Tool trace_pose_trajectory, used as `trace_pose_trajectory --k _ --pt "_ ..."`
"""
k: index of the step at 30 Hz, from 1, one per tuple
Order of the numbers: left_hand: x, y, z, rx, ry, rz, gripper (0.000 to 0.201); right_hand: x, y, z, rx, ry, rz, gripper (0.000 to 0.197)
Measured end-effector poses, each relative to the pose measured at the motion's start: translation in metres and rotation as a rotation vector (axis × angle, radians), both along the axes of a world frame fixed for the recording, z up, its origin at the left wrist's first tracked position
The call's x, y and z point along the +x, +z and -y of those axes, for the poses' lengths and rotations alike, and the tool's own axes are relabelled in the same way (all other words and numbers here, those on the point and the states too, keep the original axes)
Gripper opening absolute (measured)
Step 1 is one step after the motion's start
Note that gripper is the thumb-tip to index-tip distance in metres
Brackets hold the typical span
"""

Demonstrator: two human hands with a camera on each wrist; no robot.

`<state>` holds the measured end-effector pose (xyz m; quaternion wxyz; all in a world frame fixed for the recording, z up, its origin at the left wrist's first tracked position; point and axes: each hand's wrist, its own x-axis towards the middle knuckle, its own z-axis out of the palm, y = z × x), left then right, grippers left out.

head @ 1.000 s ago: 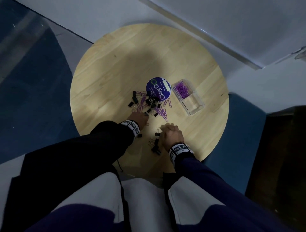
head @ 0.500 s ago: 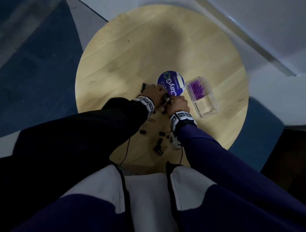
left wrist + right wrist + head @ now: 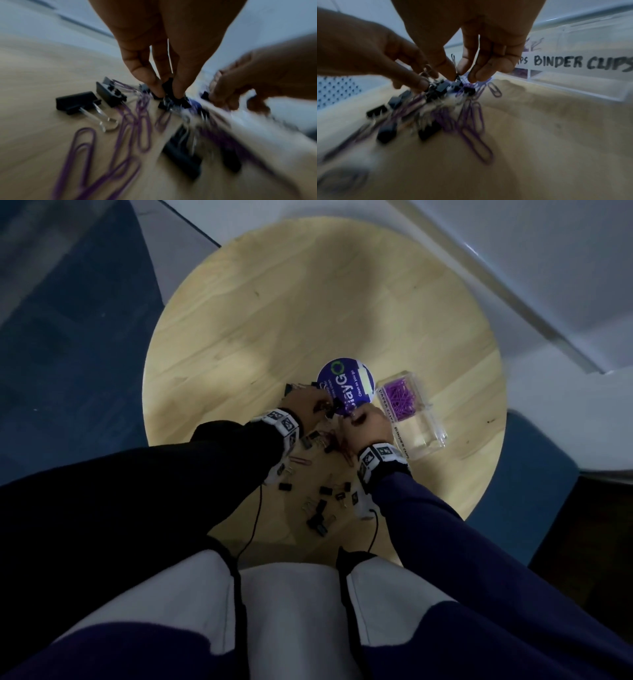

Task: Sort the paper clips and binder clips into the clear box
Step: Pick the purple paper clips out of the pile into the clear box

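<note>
Your left hand (image 3: 159, 56) pinched a small black binder clip (image 3: 169, 86) in the mixed pile just beside the round purple lid (image 3: 346, 385); your right hand (image 3: 471, 44) pinched a thin wire loop (image 3: 454, 63) there. Tangled purple paper clips (image 3: 142, 129) could have lifted along and dropped into the wrong half of the clear plastic box (image 3: 419, 419), right of the lid. A second earlier, both hands worked nearer you, apart.
</note>
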<state>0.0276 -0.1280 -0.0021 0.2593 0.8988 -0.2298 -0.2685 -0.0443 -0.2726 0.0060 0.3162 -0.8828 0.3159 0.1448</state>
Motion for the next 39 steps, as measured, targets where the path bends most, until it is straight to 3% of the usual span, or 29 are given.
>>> trace_pose_trajectory --k 5,9,12,15,17,21,23,25,29,34,36,39 --pt "0.024 0.009 -0.04 -0.106 0.529 -0.022 0.021 0.045 0.01 0.01 0.09 -0.131 0.017 0.008" --pt "0.042 0.004 -0.084 0.098 0.591 -0.082 0.026 0.075 0.011 0.013 0.035 -0.177 -0.049 0.019" --pt "0.044 -0.003 -0.105 0.093 0.667 -0.14 0.027 0.083 0.008 0.011 0.066 -0.261 -0.078 0.015" --pt "0.035 -0.011 -0.11 0.124 0.607 -0.208 0.029 0.083 0.003 0.006 0.087 -0.265 -0.097 0.007" --pt "0.029 -0.011 -0.108 0.118 0.557 -0.161 0.033 0.082 -0.001 0.002 0.074 -0.233 -0.121 0.014" --pt "0.018 -0.006 -0.093 0.267 0.289 0.191 0.045 0.071 0.002 -0.004 0.008 -0.136 -0.099 0.023" --pt "0.011 -0.001 -0.075 0.309 0.079 0.269 0.045 0.061 0.007 -0.014 -0.006 0.02 -0.089 0.023" --pt "0.005 -0.002 -0.061 0.339 -0.027 0.187 0.047 0.052 0.005 -0.027 -0.077 0.235 -0.134 0.033" --pt "0.003 -0.009 -0.055 0.36 -0.037 0.051 0.041 0.037 -0.001 -0.039 -0.14 0.42 -0.201 0.037" --pt "0.009 -0.009 -0.065 0.241 0.1 0.118 0.021 0.031 -0.008 -0.035 -0.157 0.429 -0.206 0.03" --pt "0.012 -0.01 -0.07 0.261 0.094 0.149 0.026 0.03 -0.009 -0.033 -0.162 0.445 -0.201 0.03" --pt "0.013 -0.009 -0.07 0.311 -0.061 0.184 0.045 0.027 -0.012 -0.029 -0.138 0.445 -0.171 0.029"
